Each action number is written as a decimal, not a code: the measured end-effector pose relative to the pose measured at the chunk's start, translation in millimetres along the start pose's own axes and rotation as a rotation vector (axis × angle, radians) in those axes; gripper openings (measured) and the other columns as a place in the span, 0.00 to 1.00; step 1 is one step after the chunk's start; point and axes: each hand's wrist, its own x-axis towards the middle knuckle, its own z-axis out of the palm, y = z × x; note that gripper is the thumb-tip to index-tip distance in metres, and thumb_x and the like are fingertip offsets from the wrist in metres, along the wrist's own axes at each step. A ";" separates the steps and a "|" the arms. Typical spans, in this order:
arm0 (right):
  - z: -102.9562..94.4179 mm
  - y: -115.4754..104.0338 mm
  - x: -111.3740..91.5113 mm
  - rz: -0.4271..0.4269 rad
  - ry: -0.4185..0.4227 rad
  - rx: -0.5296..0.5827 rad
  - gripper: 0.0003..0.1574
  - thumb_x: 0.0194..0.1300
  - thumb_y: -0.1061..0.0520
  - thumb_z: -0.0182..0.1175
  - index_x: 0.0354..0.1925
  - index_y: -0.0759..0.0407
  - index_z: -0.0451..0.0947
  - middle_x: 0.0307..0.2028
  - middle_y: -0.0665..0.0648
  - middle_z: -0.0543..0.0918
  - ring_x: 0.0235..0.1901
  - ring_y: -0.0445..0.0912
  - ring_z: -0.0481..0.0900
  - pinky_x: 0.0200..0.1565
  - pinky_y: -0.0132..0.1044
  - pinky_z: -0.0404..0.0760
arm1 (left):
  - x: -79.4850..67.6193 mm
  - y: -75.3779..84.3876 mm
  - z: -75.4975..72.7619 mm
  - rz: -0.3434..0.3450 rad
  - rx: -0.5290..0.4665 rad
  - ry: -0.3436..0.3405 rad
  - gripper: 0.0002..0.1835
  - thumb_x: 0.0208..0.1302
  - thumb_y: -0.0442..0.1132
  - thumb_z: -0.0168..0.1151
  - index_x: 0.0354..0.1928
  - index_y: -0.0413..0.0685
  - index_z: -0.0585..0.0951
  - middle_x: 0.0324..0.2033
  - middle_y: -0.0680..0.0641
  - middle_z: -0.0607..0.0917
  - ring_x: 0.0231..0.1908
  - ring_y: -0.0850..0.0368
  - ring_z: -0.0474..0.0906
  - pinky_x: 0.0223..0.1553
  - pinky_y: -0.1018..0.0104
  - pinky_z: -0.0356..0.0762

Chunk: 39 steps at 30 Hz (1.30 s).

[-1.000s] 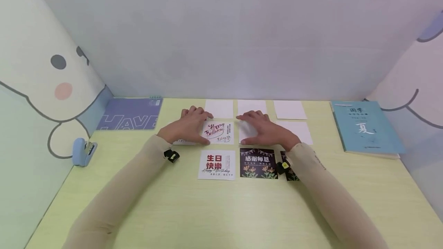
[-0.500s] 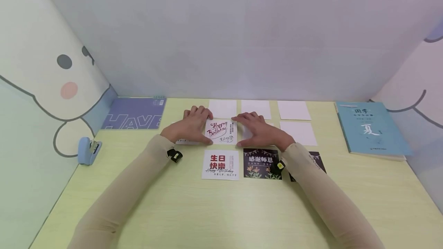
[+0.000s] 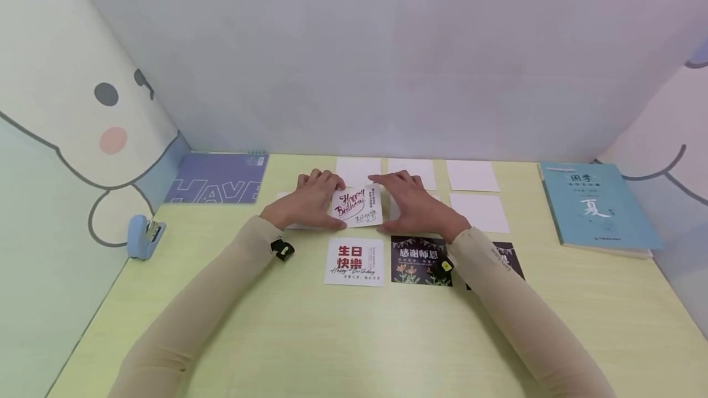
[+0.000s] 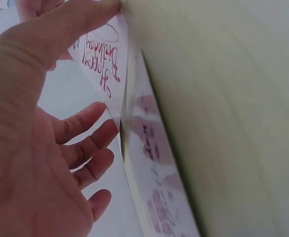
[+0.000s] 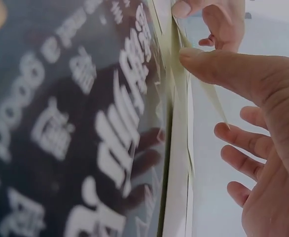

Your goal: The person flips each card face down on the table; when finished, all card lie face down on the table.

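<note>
In the head view, a white card with red "Happy Birthday" lettering (image 3: 356,206) is held between both hands. My left hand (image 3: 310,201) grips its left side, thumb at the near corner and fingers at the far one. On the opposite side my right hand (image 3: 421,204) grips it the same way. In the left wrist view the lettered card (image 4: 102,61) is tilted, its edge raised off the surface. Beside it lies another card with pink print (image 4: 157,153), mostly hidden by the left hand in the head view. The right hand partly covers a white card (image 3: 395,208).
Blank white cards (image 3: 472,175) line the back. In front lie a red-print birthday card (image 3: 354,269), a dark floral card (image 3: 421,260), and another dark card (image 3: 510,258) partly under the right forearm. A purple notebook (image 3: 218,178), light-blue stapler (image 3: 139,237) and blue book (image 3: 603,210) flank them.
The right hand has moved left from the neighbouring white card to the "Happy Birthday" card's right side. Both hands now grip that card, which has come up off the table, tilted.
</note>
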 end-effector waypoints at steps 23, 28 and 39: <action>-6.0 6.4 -11.4 -0.030 0.135 0.267 0.82 0.54 0.42 0.84 0.87 0.38 0.36 0.78 0.60 0.69 0.75 0.57 0.67 0.75 0.68 0.61 | 8.2 32.2 -3.3 0.269 -0.350 0.207 0.50 0.55 0.53 0.84 0.77 0.86 0.65 0.63 0.51 0.73 0.58 0.54 0.73 0.61 0.47 0.80; -3.3 4.0 -10.3 -0.022 0.122 0.300 0.84 0.53 0.40 0.84 0.87 0.33 0.34 0.76 0.58 0.71 0.76 0.55 0.68 0.76 0.68 0.62 | 8.9 36.2 -2.9 0.337 -0.409 0.252 0.51 0.55 0.55 0.84 0.78 0.82 0.65 0.63 0.52 0.73 0.63 0.53 0.71 0.66 0.39 0.77; 2.4 7.7 -10.7 -0.119 0.119 0.382 0.82 0.57 0.48 0.83 0.86 0.36 0.33 0.74 0.54 0.77 0.77 0.57 0.72 0.78 0.68 0.61 | 6.0 40.5 -1.2 0.373 -0.519 0.440 0.47 0.48 0.48 0.88 0.65 0.55 0.66 0.62 0.50 0.74 0.65 0.52 0.71 0.69 0.35 0.71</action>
